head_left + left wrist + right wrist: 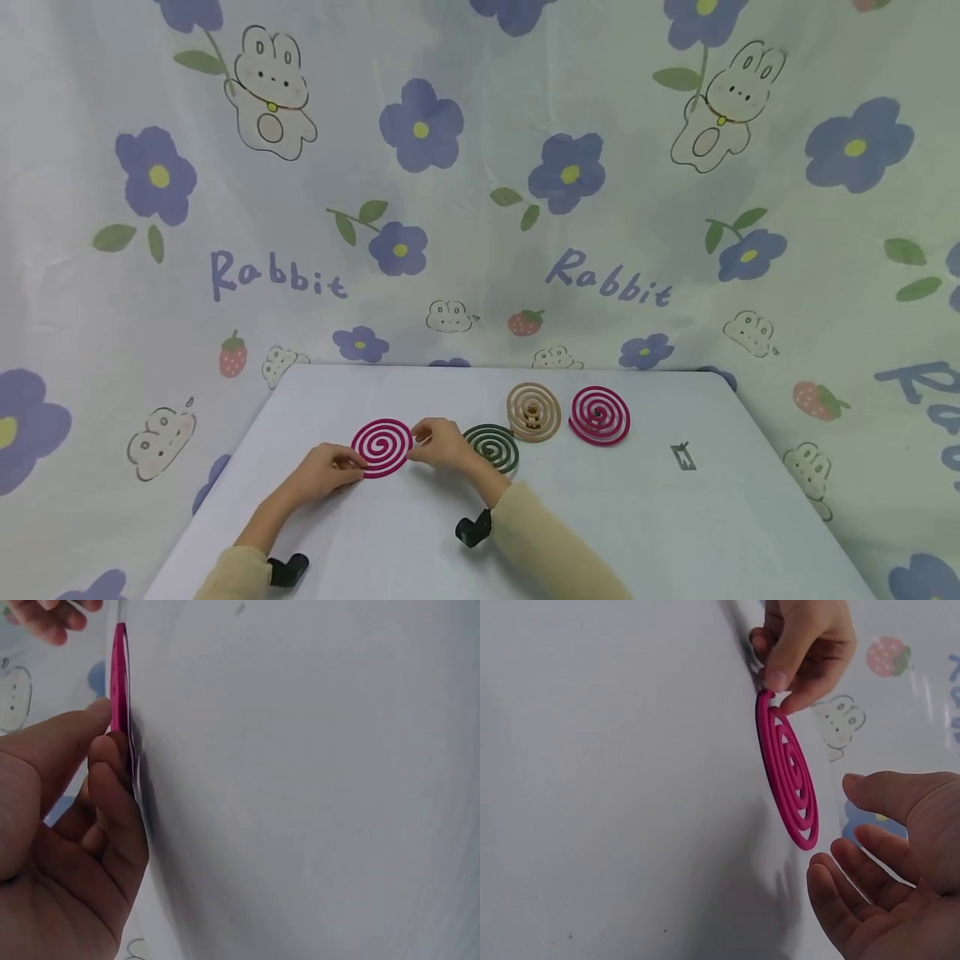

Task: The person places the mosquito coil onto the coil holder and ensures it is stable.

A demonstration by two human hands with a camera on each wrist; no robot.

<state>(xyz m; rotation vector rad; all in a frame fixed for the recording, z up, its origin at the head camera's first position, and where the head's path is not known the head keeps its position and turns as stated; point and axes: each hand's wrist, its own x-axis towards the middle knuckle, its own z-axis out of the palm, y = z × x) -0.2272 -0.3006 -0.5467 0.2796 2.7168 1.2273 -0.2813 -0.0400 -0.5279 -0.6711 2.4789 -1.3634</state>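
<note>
A bright pink mosquito coil [380, 444] is raised slightly off the white table at the left of centre. My left hand [326, 473] pinches its lower left edge between thumb and fingers; in the left wrist view the coil [118, 682] shows edge-on. Beside the coil's far edge is my right hand [442, 446]. In the right wrist view this hand [900, 877] has its thumb and fingers spread, with a small gap to the coil [774, 765]. A dark green coil [491, 450] lies beyond the right hand, partly hidden by that wrist.
A tan coil [532, 412] lies touching or close to the green one, with a darker pink coil [599, 414] to its right. Farther right is a small flat metal stand [683, 456]. A patterned rabbit-and-flower cloth [465, 208] hangs behind the white table [675, 533].
</note>
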